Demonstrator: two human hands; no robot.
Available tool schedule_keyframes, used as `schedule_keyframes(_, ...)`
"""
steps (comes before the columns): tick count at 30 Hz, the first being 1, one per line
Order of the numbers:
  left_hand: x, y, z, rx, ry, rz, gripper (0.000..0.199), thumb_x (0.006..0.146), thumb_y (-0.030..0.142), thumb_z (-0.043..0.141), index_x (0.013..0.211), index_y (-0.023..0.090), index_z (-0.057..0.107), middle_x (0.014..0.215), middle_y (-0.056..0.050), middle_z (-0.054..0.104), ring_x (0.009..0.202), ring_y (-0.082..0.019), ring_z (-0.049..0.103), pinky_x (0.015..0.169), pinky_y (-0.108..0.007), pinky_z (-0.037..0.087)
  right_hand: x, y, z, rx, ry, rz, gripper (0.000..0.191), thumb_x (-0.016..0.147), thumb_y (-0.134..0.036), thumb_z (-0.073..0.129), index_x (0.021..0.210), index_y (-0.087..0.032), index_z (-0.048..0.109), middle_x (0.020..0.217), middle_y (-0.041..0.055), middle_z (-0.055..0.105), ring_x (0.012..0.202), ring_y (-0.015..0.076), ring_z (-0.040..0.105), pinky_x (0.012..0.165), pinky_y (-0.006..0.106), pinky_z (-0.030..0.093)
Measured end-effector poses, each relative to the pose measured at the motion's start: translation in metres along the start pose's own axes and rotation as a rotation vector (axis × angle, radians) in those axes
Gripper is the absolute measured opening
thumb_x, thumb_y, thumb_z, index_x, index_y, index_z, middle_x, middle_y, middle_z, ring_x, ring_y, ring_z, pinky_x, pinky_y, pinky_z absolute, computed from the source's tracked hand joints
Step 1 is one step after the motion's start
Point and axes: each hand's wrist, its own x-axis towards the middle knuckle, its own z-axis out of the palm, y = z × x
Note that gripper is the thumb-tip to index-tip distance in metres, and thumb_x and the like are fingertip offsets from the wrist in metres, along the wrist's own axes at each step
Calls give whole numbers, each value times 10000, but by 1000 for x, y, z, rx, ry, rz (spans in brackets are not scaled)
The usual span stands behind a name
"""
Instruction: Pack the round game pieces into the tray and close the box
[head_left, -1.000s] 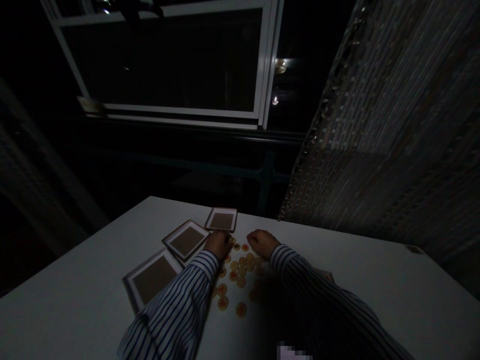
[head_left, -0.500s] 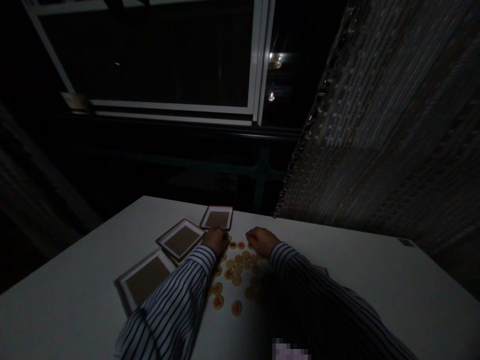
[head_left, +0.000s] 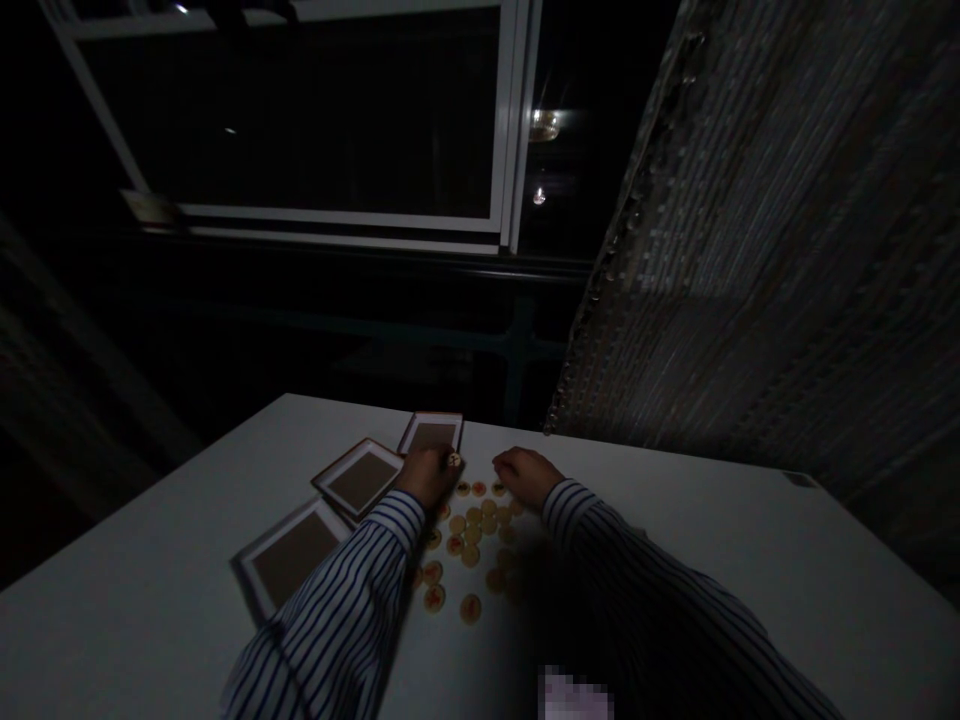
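Several round wooden Chinese chess pieces (head_left: pixel 470 555) lie loosely on the white table between my forearms, some marked in red or black, others plain side up. My left hand (head_left: pixel 425 474) is closed and pinches one Chinese chess piece (head_left: pixel 454 460) at its fingertips, just in front of the farthest box tray. Across from it, my right hand (head_left: pixel 527 476) is curled closed beside a black-marked piece (head_left: pixel 498 489) at the end of a short row; whatever is inside its fingers is hidden. A red-marked piece (head_left: pixel 478 489) sits in the middle of that row.
Three shallow framed trays stand at the left: a near tray (head_left: pixel 251 585), a middle tray (head_left: pixel 330 470) and a far tray (head_left: pixel 458 425). The white table (head_left: pixel 712 530) ends before a dark window (head_left: pixel 300 130). A string curtain (head_left: pixel 712 300) hangs at the right.
My left hand has risen slightly toward the far tray, and the piece at its fingertips now shows clearly. My right hand has barely moved; the black-marked piece beside it is more visible.
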Motion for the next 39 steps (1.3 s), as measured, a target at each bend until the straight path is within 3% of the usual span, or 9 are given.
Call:
schedule_keyframes(11,-10,25,-13,-97,82,40,240,760,266,500,957,180,605,930,-55,656,880,-185,581,771,-257,422,-20,0,-24,32,60,15,332,832,-282,363,1013,-173,619,1036,78,620,959,175,552,837,248,374)
schedule_keyframes(24,-25,69,-27,-196,162,150,270,735,282,509,960,167,604,906,-52,654,813,-190,582,729,-294,446,-69,5,-56,147,217,15,322,824,-291,404,1019,-152,620,1019,89,624,911,177,571,820,282,421)
schedule_keyframes(39,-42,118,-22,-299,220,225,287,732,279,546,990,164,598,901,-61,640,827,-185,568,728,-301,457,-121,16,-68,238,311,39,287,817,-283,435,1008,-169,618,1005,83,623,924,180,566,840,323,426)
